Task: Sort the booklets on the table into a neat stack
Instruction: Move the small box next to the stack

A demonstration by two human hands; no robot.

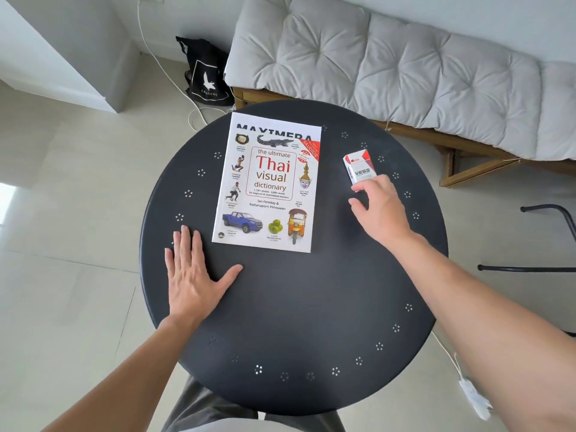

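A white Thai visual dictionary booklet (268, 185) lies face up in the upper middle of the round black table (311, 307). The top edge of another booklet (274, 127) with black lettering shows from under it. My left hand (193, 275) rests flat on the table, fingers spread, just left of and below the booklet's near corner. My right hand (380, 207) reaches to a small red and white VESS box (358, 168) at the right, fingertips touching its near end. Whether the fingers grip the box is unclear.
A wooden bench with a grey tufted cushion (405, 63) stands behind the table. A black tote bag (205, 73) and a white cable (162, 63) lie on the tiled floor at the back left. Black chair legs (536, 238) are at the right.
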